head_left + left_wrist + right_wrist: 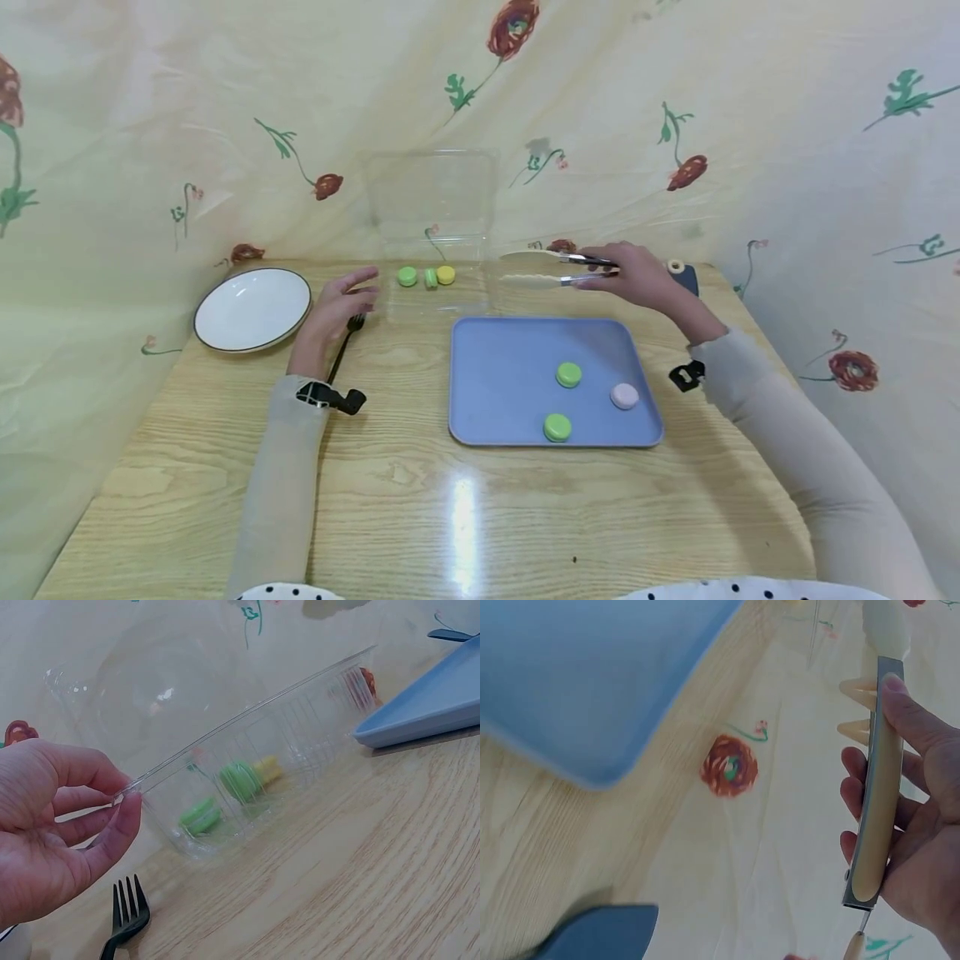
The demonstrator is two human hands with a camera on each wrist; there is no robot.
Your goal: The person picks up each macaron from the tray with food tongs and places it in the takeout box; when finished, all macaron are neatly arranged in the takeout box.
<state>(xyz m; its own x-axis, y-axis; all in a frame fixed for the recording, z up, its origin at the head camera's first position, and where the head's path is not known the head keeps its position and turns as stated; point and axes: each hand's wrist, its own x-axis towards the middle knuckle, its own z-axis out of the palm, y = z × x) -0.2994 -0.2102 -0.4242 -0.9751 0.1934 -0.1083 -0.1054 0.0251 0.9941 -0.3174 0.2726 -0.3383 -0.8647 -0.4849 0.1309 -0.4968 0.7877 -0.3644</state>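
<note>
Cream-tipped metal tongs (564,282): handle end covered by the right hand (633,273) in the head view.
Black plastic fork (132,920): handle cut off by the left wrist view's lower edge.
Periwinkle-blue rectangular tray (585,682): blurred in the right wrist view (cropped there above and at left).
Dark speck (574,559) on the pale wood-grain tabletop (390,500): too small to identify.

Around me, creased cream cloth (600,75) with red flowers (516,25) backs a wood-grained table (390,500), where a streak of light (463,533) gleams.
</note>
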